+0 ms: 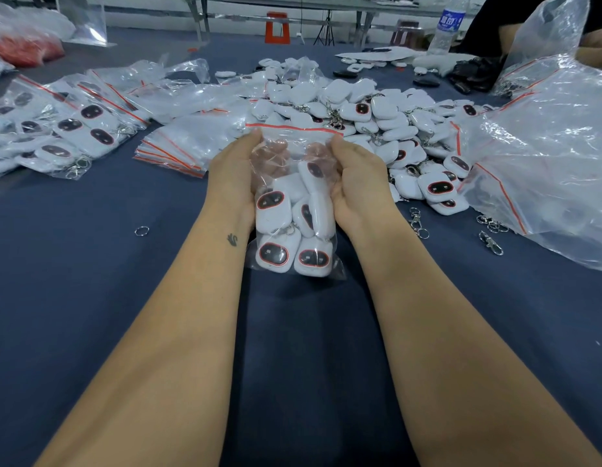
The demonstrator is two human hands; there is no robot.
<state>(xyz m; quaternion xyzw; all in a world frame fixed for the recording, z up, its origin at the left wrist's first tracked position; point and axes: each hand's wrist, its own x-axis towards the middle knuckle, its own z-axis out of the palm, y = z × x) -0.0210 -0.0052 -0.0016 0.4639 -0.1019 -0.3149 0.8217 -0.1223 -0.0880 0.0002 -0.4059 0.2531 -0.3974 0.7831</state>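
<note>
Both forearms (178, 332) reach forward over the dark blue table (90, 298), which fills most of the view. A large clear plastic sack (545, 146) slumps on its right side. Beside the sack, in the middle, lies a heap of white keychain fobs (377, 109). Filled zip bags (73, 129) lie at the left, with a stack of empty zip bags (178, 146) just beside them. In front of the heap, the held zip bag (292, 210) sits between the hands, red strip uppermost and several fobs inside. The left hand (238, 170) grips its left edge, fingers curled behind the plastic; the right hand (356, 176) grips the right edge likewise. Loose clasps (417, 220) lie to the right and a small ring (141, 230) to the left.
</note>
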